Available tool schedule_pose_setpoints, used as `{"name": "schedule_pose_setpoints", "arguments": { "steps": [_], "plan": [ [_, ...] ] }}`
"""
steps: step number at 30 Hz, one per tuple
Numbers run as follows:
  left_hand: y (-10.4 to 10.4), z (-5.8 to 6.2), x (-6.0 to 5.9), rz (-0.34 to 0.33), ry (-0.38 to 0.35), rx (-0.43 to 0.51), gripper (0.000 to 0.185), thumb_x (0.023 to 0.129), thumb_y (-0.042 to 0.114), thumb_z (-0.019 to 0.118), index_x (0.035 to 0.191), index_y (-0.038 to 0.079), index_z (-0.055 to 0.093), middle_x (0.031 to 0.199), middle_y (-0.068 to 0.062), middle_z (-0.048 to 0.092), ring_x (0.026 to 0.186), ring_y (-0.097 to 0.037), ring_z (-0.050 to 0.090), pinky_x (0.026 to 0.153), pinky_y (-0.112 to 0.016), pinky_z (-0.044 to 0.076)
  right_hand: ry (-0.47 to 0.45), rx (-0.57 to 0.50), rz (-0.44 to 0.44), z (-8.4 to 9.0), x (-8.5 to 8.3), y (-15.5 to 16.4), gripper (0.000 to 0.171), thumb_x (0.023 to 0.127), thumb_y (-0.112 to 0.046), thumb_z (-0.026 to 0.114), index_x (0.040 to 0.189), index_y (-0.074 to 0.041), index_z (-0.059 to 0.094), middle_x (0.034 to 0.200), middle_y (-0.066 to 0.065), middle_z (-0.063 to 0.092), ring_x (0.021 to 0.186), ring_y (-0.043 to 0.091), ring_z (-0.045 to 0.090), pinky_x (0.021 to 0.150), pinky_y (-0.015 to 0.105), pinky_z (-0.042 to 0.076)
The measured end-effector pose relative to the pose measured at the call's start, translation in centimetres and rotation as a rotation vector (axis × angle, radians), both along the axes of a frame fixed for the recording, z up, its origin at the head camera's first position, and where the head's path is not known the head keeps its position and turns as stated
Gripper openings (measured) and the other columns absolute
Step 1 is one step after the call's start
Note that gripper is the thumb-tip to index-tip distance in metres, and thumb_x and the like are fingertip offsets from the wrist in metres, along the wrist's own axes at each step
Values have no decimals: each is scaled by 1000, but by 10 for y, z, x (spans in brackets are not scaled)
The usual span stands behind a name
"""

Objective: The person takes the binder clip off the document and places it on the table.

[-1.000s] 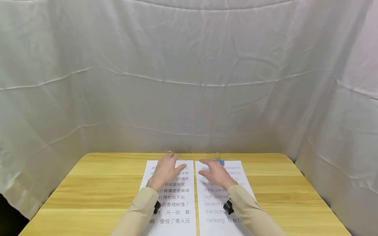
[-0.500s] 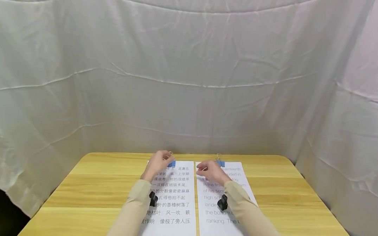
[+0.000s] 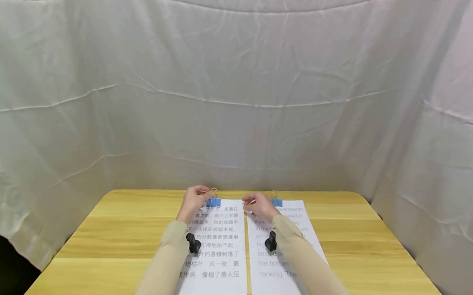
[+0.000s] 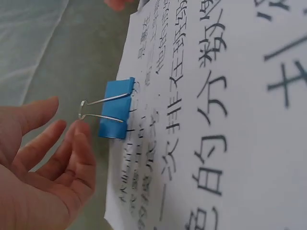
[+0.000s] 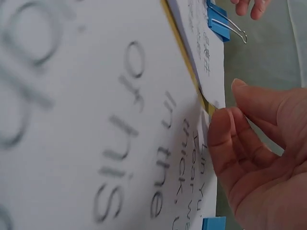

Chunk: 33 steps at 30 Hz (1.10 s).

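Note:
Two stacks of printed paper lie side by side on a wooden table (image 3: pixel 106 258). The left stack (image 3: pixel 219 258) carries Chinese text, the right stack (image 3: pixel 266 278) English text. A blue binder clip (image 3: pixel 213 203) (image 4: pixel 117 115) grips the top edge of the left stack. My left hand (image 3: pixel 193 201) (image 4: pixel 48 172) hovers just left of it, fingers relaxed, one fingertip at the clip's wire handle. My right hand (image 3: pixel 259 206) (image 5: pixel 249 143) has loosely curled fingers touching the right stack's top left corner. A second blue clip (image 3: pixel 276 202) (image 5: pixel 213 224) sits just right of that hand.
White cloth (image 3: pixel 234 99) hangs close behind the table and along both sides. Bare wood lies to the left and right of the papers. Small black cameras (image 3: pixel 193 245) are strapped on both wrists.
Both hands lay flat on the papers a second ago. They have slid up to the top edges, and the fingers have curled in beside the clips.

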<state>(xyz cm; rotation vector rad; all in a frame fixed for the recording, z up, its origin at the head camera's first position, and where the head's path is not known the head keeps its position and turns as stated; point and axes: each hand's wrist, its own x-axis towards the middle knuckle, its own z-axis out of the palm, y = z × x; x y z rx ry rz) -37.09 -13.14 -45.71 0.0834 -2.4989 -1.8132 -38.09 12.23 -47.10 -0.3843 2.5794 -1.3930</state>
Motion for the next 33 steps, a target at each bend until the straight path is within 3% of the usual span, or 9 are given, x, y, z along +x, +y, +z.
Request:
{"name": "schedule_pose_setpoints", "arguments": {
  "steps": [6,12,20,27,33],
  "plan": [
    [1,-2,-9,55,-24,75,47,89,15,71,131,0,57,117,-16,63,104,-32,61,92,-42,51,10,31,-8,4,-6,-9,46,90,-10,70,134,-4,57,133,15,58,111,27,61,88,37,56],
    [3,-4,-18,69,-17,41,44,86,8,72,128,0,60,115,-15,66,105,-27,62,94,-38,51,34,120,-16,2,-10,-20,50,89,-13,72,136,-6,56,136,12,59,122,30,56,106,46,44],
    [6,-4,-22,74,7,10,43,88,7,70,129,-2,59,118,-16,65,110,-29,61,99,-41,49,70,180,-9,-1,-12,-30,48,86,-7,72,132,-3,60,131,15,62,120,32,57,106,48,44],
    [12,-6,-25,47,36,-55,39,88,7,69,126,-4,62,114,-17,66,106,-29,63,96,-41,50,90,256,-17,-5,-12,-30,39,87,-5,70,126,-6,66,121,12,66,107,26,60,99,45,48],
    [15,-8,-27,47,19,-15,38,90,8,68,126,-2,62,115,-16,67,107,-29,63,97,-42,50,89,265,-35,-8,-15,-31,34,87,-4,70,120,-7,69,117,11,68,103,24,59,97,44,49]
  ]
}}
